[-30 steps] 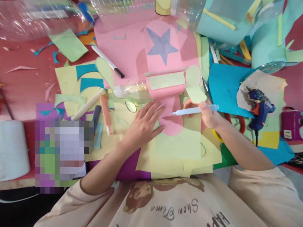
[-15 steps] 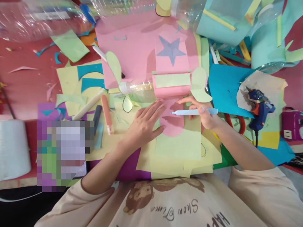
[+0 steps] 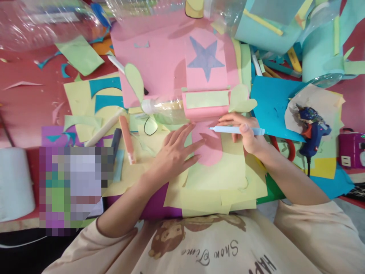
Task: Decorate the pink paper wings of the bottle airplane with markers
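We had our left hand (image 3: 177,152) spread flat, fingers splayed and gripping nothing, pressing the rounded pink paper shape (image 3: 210,146) onto the pale yellow sheet (image 3: 216,179). Our right hand (image 3: 247,133) was curled snugly round a light blue pen (image 3: 237,130), lying level with its tip over that pink shape. Just beyond lay a clear plastic bottle (image 3: 164,108) on its side, wrapped in pink paper bearing a star (image 3: 205,57); what it held, we could not tell.
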{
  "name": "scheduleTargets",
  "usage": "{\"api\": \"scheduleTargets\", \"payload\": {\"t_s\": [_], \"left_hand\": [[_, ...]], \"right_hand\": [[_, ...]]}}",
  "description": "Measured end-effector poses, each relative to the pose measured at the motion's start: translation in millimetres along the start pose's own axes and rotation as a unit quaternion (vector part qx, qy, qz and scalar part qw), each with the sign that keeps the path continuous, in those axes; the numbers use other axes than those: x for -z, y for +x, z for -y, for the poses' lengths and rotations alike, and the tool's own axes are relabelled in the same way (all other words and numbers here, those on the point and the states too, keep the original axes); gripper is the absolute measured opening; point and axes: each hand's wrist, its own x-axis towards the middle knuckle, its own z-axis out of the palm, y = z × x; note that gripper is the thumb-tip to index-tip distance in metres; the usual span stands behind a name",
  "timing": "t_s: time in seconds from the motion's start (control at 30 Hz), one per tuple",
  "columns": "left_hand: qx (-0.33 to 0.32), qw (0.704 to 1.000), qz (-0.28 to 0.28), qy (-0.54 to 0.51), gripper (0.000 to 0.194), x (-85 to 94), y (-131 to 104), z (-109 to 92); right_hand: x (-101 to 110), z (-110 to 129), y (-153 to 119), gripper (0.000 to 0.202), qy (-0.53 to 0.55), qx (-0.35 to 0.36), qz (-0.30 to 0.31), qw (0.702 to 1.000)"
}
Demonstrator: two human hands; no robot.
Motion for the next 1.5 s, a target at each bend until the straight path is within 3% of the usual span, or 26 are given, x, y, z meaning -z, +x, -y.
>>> {"api": "scheduleTargets", "payload": {"t_s": [0.27, 0.47, 0.67, 0.93, 1.13, 1.5], "left_hand": [[0.008, 0.999, 0.014, -0.029, 0.034, 0.4, -1, -5], [0.014, 0.999, 0.017, -0.036, 0.029, 0.3, -1, -4], [0.009, 0.999, 0.011, -0.036, 0.022, 0.7, 1, -5], [0.002, 0.999, 0.009, -0.03, 0.023, 1.5, 1, -5], [0.01, 0.999, 0.014, -0.035, 0.023, 0.7, 0, -6], [0.013, 0.999, 0.035, -0.031, 0.029, 3.5, 0, -7]], "right_hand": [[0, 2, 1, 0.068, 0.061, -0.013, 0.026, 0.998], [-8, 14, 0, 0.028, 0.092, -0.057, 0.098, 0.989], [-18, 19, -1, 0.03, 0.042, -0.076, 0.148, 0.985], [-20, 20, 3, 0.03, 0.05, -0.069, 0.154, 0.984], [-22, 17, 0, 0.032, -0.002, -0.084, 0.159, 0.984], [-17, 19, 0, 0.016, 0.01, 0.008, 0.116, 0.993]]}}
